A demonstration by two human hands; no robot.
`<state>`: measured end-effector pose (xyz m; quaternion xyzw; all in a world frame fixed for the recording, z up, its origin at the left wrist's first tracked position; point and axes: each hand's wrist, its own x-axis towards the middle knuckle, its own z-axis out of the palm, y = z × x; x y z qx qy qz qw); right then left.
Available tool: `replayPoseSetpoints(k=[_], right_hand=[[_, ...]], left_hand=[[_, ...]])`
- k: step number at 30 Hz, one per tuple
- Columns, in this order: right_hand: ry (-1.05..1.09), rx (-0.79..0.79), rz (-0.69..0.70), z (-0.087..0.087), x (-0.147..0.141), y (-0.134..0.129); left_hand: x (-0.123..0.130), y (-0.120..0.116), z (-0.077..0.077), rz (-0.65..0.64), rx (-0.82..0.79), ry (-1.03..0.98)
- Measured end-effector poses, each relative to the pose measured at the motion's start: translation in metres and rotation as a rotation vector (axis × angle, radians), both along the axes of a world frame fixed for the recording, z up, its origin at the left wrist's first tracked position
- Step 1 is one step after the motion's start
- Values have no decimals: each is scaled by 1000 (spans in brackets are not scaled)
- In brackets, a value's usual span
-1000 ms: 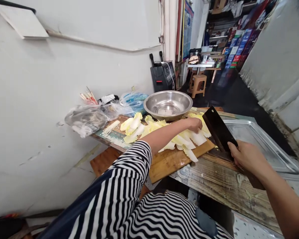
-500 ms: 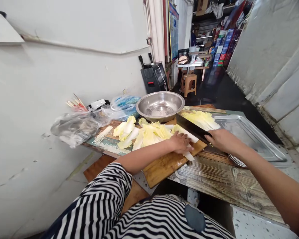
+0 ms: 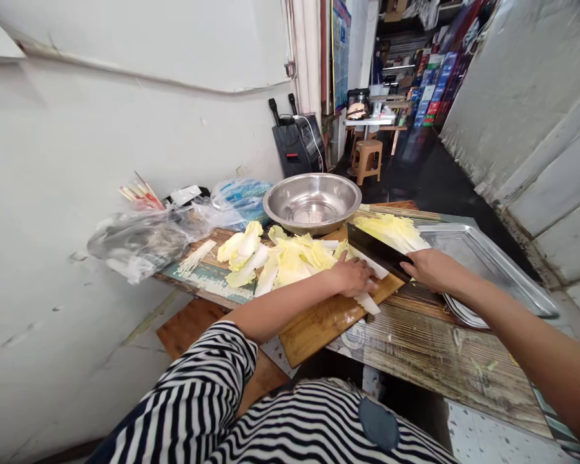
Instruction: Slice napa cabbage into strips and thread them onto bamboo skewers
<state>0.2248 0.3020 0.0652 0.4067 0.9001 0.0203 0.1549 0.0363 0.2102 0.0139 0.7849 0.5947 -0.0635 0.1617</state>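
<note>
My left hand (image 3: 354, 276) presses on a napa cabbage leaf (image 3: 367, 303) lying across the wooden cutting board (image 3: 314, 335), its fingers bent over the pale stalk. A dark-bladed cleaver (image 3: 376, 250) is in my right hand (image 3: 430, 267), which is closed round the handle. The blade stands on edge along the leaf, just right of my left fingers. Several loose yellow cabbage leaves (image 3: 297, 258) lie to the left of my left hand. Beyond the cleaver lies another pile of cabbage (image 3: 391, 231). The blade hides part of the leaf behind it.
A steel basin (image 3: 278, 209) stands behind the board. To the right lies a metal tray (image 3: 457, 248) on the wooden table (image 3: 435, 348). Enoki mushrooms (image 3: 196, 258) and plastic bags (image 3: 140, 238) are at the left, by the wall. A black speaker (image 3: 292, 145) stands farther back.
The view has shifted slightly. My left hand stays on the cabbage leaf, and the cleaver remains beside it in my right hand with hardly any movement.
</note>
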Motion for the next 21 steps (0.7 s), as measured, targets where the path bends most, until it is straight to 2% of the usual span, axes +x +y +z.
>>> replayPoseSetpoints(k=[5,8,13,18,21], right_hand=[[-3,-128,-101,4,-12,-5],[8,-182,-135,0,-22,-10],[66,-30,-97,-10,-16,-1],[109,-48,-249,1,-5,8],[126,58,-204,1,-1,-1]], left_hand=[[-2,2,2,-9,-9,-24],[-5,2,3,-22,5,-19],[-7,3,4,-23,-3,-5],[1,4,3,44,33,24],[5,3,1,31,38,47]])
